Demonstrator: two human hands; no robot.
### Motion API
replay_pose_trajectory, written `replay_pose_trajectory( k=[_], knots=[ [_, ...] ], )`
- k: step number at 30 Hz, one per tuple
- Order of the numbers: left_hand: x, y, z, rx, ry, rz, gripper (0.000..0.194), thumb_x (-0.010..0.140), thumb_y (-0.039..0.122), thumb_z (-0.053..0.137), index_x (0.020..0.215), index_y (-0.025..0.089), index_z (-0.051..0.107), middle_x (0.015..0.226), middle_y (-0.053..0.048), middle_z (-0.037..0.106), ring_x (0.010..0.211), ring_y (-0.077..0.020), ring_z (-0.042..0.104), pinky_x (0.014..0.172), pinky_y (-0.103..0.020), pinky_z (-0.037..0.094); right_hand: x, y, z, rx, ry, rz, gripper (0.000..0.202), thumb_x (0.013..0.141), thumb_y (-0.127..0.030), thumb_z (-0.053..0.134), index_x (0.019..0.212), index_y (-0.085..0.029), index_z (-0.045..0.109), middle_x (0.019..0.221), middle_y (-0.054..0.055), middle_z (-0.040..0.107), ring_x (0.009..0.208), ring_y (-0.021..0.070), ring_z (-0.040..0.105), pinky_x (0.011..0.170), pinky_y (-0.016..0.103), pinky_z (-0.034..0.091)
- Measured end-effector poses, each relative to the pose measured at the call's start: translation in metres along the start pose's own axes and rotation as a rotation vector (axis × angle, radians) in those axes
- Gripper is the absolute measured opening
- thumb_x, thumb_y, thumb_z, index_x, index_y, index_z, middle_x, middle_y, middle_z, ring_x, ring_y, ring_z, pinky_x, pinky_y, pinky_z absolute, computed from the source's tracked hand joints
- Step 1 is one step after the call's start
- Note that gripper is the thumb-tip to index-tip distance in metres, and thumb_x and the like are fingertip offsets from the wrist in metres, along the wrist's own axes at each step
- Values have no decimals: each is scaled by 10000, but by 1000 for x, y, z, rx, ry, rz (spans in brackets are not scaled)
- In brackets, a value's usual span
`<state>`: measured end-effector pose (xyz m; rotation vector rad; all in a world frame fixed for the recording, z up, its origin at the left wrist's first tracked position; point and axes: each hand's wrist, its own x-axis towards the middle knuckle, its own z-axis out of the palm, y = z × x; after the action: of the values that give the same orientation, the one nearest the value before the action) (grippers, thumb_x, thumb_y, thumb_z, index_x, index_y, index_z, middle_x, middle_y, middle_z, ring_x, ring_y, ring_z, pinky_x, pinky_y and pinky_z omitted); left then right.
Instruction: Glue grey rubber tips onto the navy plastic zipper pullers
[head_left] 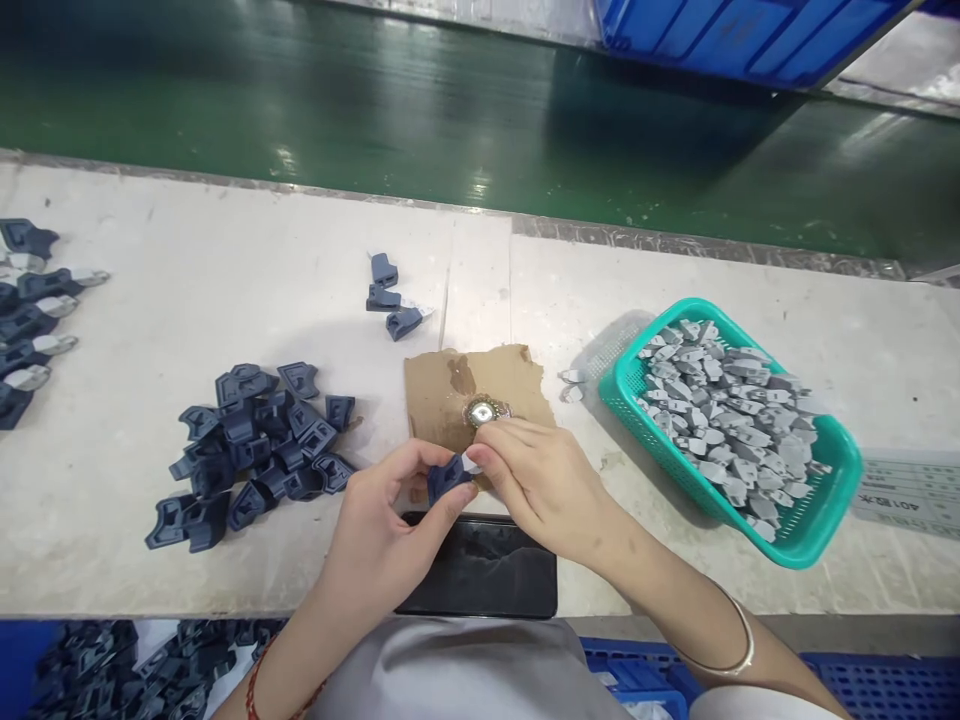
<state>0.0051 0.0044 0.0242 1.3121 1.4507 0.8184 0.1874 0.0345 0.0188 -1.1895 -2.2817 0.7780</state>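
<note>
My left hand (386, 525) pinches a dark blue moulded plastic part (445, 479) between thumb and fingers. Closed on a small light grey piece (470, 463), my right hand (551, 485) holds it at the upper right of the blue part. The two pieces seem to touch, though fingertips hide the join. Just beyond my hands, a torn piece of cardboard (517, 372) carries a small shiny round object (481, 411) and a dark wet stain. A black phone (499, 575) lies flat below my hands, at the table's near edge.
Loose blue parts (251, 445) are heaped on the left. A green basket (840, 470) of grey pieces stands right, with two grey pieces (572, 386) beside it. Several blue parts (384, 270) lie beyond the cardboard; joined ones (30, 320) line the far left. A green belt (337, 120) runs behind.
</note>
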Motion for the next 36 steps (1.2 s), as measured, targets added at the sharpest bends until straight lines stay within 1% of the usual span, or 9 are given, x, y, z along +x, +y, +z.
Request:
replay_pose_trajectory(
  k=[3,6,10,12,16,21,25,30,36],
  knots=[
    [1,5,-7,54,-45,9,105,861,330,717,859,226,727,776,-1,771,680,-161,701,602,-223,548,1,0,-5,128,5,16,480,1145,-402,288,800,-219,567,694,20,624,637,165,561,631,297,413],
    [9,11,-26,185,-45,140,91,895,322,724,950,250,739,928,-7,784,809,-180,712,699,-245,558,-2,4,-23,248,84,53,416,1133,-362,340,880,-222,639,810,39,708,744,179,647,705,307,473],
    [35,17,-62,519,142,272,134,895,348,737,983,249,732,957,-6,750,771,-188,659,693,-274,500,-15,23,-59,31,450,372,280,1069,-310,469,883,-249,670,894,49,740,861,228,690,788,348,490],
    [52,19,-79,719,219,237,160,877,363,740,965,230,734,851,0,730,692,-187,635,674,-280,466,-24,40,-75,-162,505,551,211,1015,-297,515,927,-243,699,934,77,739,856,260,683,795,387,491],
    [83,22,-103,981,257,124,266,922,398,648,1067,191,732,924,-39,758,797,-253,711,813,-371,553,-39,68,-90,-376,254,727,259,943,-248,529,1044,-184,758,1097,154,747,958,337,689,859,470,506],
    [94,16,-113,1084,178,107,528,972,513,573,1310,115,652,1322,-154,719,1164,-444,696,1032,-634,527,-40,73,-86,-389,94,661,296,937,-227,531,1060,-153,790,1148,171,776,1030,358,711,849,457,535],
    [78,6,-111,1025,85,313,454,998,499,557,1265,157,695,1429,-166,672,1367,-431,572,1141,-592,449,-35,69,-86,-361,83,600,298,925,-182,513,864,-188,804,1001,134,818,846,293,739,680,372,520],
    [53,-10,-110,910,-167,354,447,940,592,635,1237,279,752,1280,-79,762,1245,-369,605,1055,-466,456,-36,71,-93,-273,75,575,293,879,-175,546,905,-211,836,1007,99,843,855,292,776,689,370,583],
    [47,-19,-107,935,-172,444,309,987,442,611,1181,264,771,1159,-65,782,1135,-332,637,1051,-426,428,-46,70,-105,-126,-42,577,297,908,-267,566,1014,-236,842,1106,99,836,939,329,796,766,440,647]
  ],
)
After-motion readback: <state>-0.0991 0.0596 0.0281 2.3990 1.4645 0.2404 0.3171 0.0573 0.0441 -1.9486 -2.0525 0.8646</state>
